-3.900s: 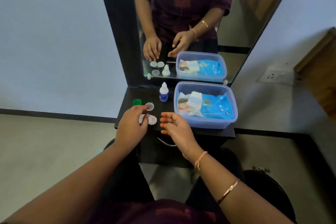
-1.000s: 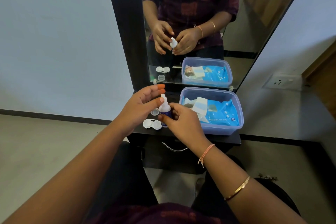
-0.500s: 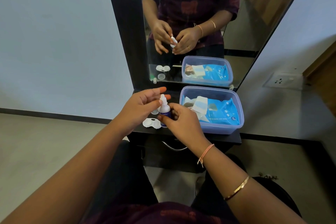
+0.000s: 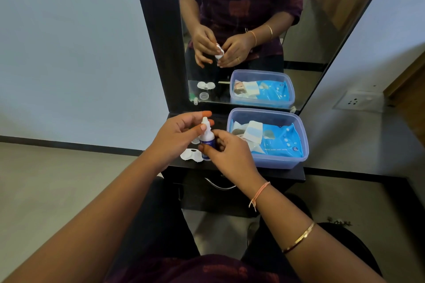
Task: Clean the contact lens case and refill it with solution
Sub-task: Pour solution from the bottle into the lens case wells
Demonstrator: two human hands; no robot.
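Observation:
A small white solution bottle [image 4: 207,139] with a blue label is held upright above the black shelf [image 4: 282,173]. My right hand [image 4: 230,154] grips its body. My left hand [image 4: 177,138] pinches the white cap at the top with thumb and fingers. The white contact lens case [image 4: 189,155] lies open on the shelf just below and left of the bottle. A clear round lid [image 4: 195,140] sits behind it, partly hidden by my left hand.
A translucent blue plastic box [image 4: 301,147] with a blue wet-wipe pack and small packets stands on the shelf to the right. A mirror [image 4: 310,30] rises behind the shelf. A wall socket [image 4: 357,101] is at the right.
About four seconds ago the bottle stood at the back of the shelf and both hands hovered near the case. Since then my right hand has lifted the bottle and my left hand has taken its cap.

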